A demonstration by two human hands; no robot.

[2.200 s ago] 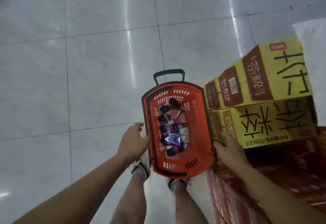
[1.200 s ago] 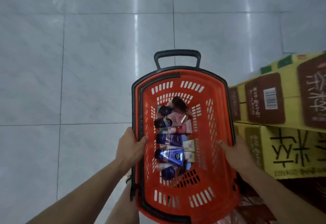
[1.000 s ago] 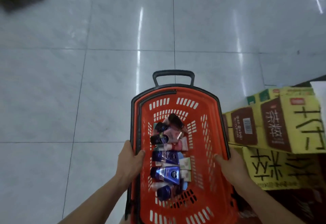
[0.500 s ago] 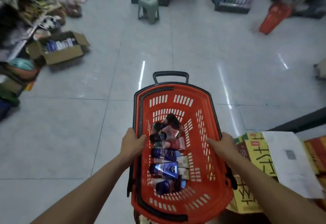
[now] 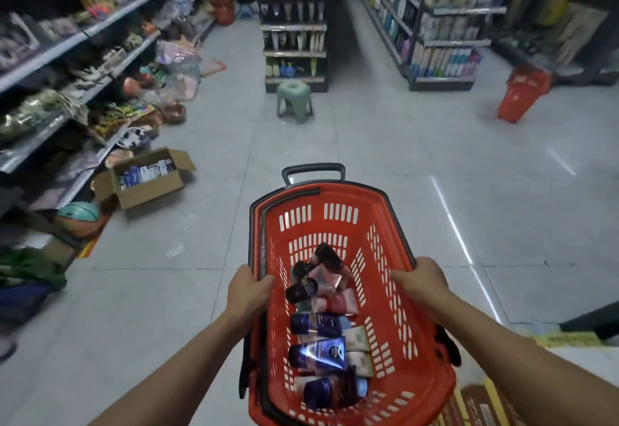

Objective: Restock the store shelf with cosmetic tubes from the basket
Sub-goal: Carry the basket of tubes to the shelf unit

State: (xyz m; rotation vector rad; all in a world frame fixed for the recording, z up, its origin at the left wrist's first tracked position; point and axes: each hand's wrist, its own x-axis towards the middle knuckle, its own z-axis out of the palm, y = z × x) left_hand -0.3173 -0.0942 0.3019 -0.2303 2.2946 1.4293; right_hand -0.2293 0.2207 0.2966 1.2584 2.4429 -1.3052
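- While held up over the floor (image 5: 385,130), red basket (image 5: 398,224) is gripped both sides: left hand (image 5: 248,291) fingers curled over left rim, right hand (image 5: 422,280) on right rim.
- Cosmetic tubes (image 5: 326,325) piled in basket bottom.
- Shelf (image 5: 294,27) w/ prob. tubes ahead, blurry; green stool (image 5: 294,100) in front.

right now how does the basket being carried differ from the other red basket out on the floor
The carried basket is held level at its rim by the left hand and right hand, close up, with tubes lying inside. The far basket stands tilted on the floor, nobody touching it, contents not visible. Both are red plastic.
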